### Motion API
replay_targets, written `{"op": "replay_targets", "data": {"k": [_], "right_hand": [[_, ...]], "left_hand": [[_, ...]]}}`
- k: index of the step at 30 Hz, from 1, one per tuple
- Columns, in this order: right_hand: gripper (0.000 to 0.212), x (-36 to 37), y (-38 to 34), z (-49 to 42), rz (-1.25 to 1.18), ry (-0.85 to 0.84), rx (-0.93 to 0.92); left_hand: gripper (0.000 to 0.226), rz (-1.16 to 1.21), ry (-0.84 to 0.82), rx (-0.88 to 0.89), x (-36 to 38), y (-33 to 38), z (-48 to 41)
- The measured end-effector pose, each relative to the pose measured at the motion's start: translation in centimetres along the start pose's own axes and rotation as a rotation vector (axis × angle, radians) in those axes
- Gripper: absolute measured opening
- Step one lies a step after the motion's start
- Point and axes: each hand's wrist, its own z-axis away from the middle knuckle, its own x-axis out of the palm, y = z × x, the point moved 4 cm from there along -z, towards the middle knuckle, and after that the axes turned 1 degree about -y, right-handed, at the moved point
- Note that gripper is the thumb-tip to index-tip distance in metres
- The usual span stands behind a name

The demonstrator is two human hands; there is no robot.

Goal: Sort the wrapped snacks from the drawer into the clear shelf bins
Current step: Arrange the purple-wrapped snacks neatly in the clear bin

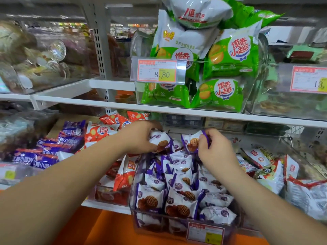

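A clear shelf bin [134, 200] on the lower shelf is heaped with several white-and-purple wrapped cookie packets [180, 191]. Over the back of that heap, my left hand [139, 138] grips one such packet [160, 140] from above. My right hand [214, 147] pinches the purple edge of another packet [190, 141] just to the right of it. Both packets sit at the top rear of the pile.
Red-and-white snack packs [100, 131] and purple packs [53, 147] lie in bins to the left. More white-and-red packs [269, 167] fill the bin on the right. Directly overhead, a white shelf board [123, 106] carries a bin of green packs [221, 71] with a price tag.
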Motion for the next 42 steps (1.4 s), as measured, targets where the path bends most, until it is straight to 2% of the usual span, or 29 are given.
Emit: {"op": "replay_targets", "data": {"k": [3, 7, 12, 14, 17, 23, 29, 32, 36, 39, 42], "right_hand": [[0.015, 1.8, 0.8, -0.9, -0.052, -0.096, 0.043], [0.009, 3.1, 2.1, -1.5, -0.151, -0.151, 0.125], [0.017, 2.9, 2.0, -1.9, -0.140, -0.094, 0.099], [0.013, 2.7, 1.5, -2.3, -0.149, -0.057, 0.107], [0.014, 2.6, 1.0, -2.8, -0.178, -0.024, 0.112], [0.012, 2.7, 1.3, -2.5, -0.142, -0.072, 0.105], [0.017, 2.6, 1.8, -2.4, -0.139, -0.087, 0.115], [0.022, 2.4, 2.0, -2.5, -0.155, -0.074, 0.120], [0.014, 2.4, 2.1, -2.7, -0.180, -0.074, 0.114], [0.016, 2.6, 2.3, -2.6, -0.183, -0.101, 0.095], [0.022, 2.9, 2.6, -2.5, -0.144, -0.130, 0.099]], "left_hand": [[0.059, -0.037, -0.111, 0.036, 1.4, -0.2, -2.0], [0.063, 0.010, -0.188, 0.070, 3.0, -0.7, -3.8], [0.056, 0.162, -0.098, 0.006, 2.5, -2.0, -5.1], [0.053, 0.207, -0.077, -0.028, 2.3, -2.4, -5.2], [0.060, 0.111, -0.159, -0.015, 2.8, -2.4, -5.6], [0.060, -0.044, -0.318, -0.047, 4.3, -2.0, -6.9], [0.089, 0.097, -0.427, -0.051, 5.0, -2.0, -7.3], [0.070, -0.004, -0.328, 0.037, 4.8, -1.2, -6.7], [0.057, 0.042, -0.292, 0.084, 4.3, -0.9, -7.4], [0.046, -0.069, -0.208, 0.197, 4.1, -0.1, -7.7], [0.033, -0.169, -0.207, 0.214, 4.8, 0.2, -7.7]]}}
